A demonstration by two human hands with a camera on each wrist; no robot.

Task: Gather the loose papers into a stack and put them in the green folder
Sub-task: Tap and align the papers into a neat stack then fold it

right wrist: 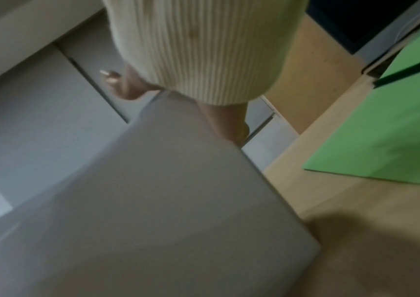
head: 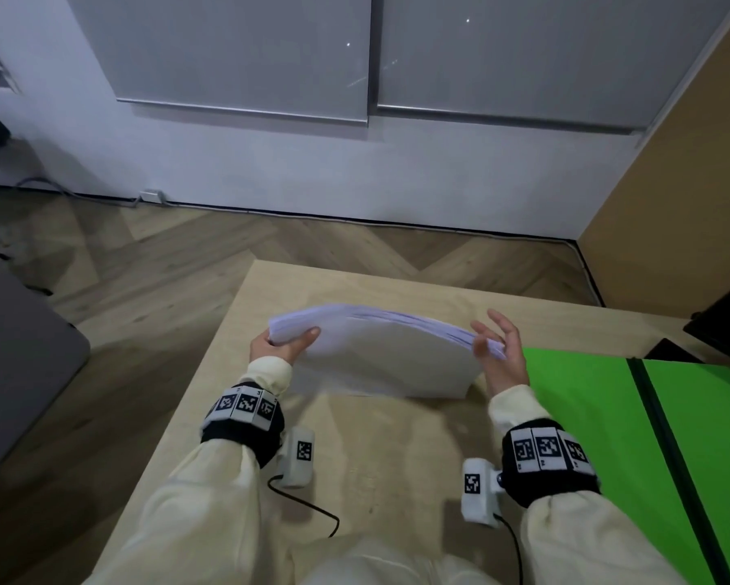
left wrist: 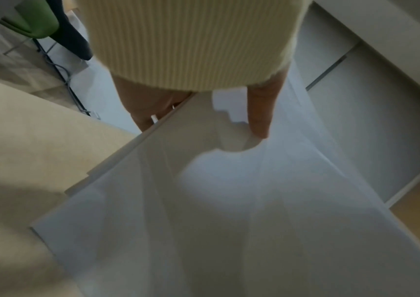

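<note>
A stack of white papers (head: 375,356) stands tilted on its lower edge on the wooden table (head: 354,466), its top bowed. My left hand (head: 281,346) grips the stack's left end, thumb on the near face and fingers behind. My right hand (head: 498,344) is at the stack's right end, fingers spread and fairly straight, thumb against the edge. The green folder (head: 587,420) lies open flat on the table just right of the right hand. In the left wrist view the thumb lies on the sheets (left wrist: 229,201). The right wrist view shows the stack (right wrist: 153,201) and the folder (right wrist: 394,130).
The folder's black spine (head: 658,420) runs diagonally across it. A dark object (head: 726,323) sits at the table's far right corner. A grey piece of furniture (head: 17,361) stands left of the table, and wood floor lies beyond the table's far edge.
</note>
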